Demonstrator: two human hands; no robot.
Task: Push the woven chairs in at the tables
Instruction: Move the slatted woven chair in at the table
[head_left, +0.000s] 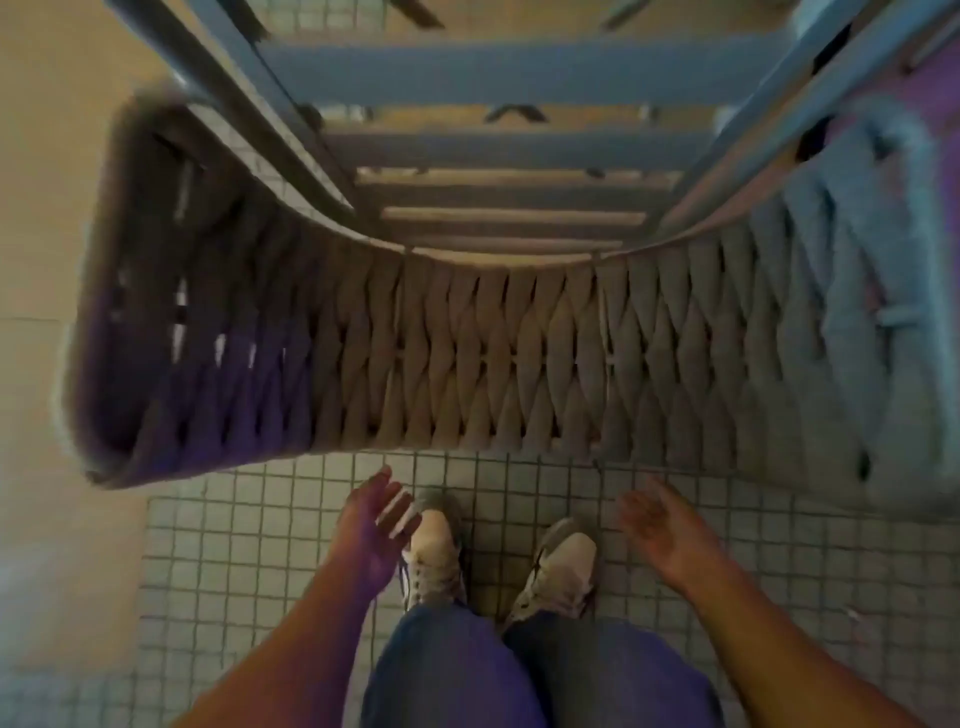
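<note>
Beneath me I see a floor of small square pale tiles (249, 561) with dark grout lines. To my left it meets a smooth cream surface (57, 249), though I cannot tell whether that is wall or paving. The light is dim and warm, with a purple cast at the edges. Everything looks slightly blurred.

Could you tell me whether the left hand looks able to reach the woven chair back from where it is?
Probably yes: the left hand is open, just short of the woven chair back, with only tiled floor showing between them.
</note>
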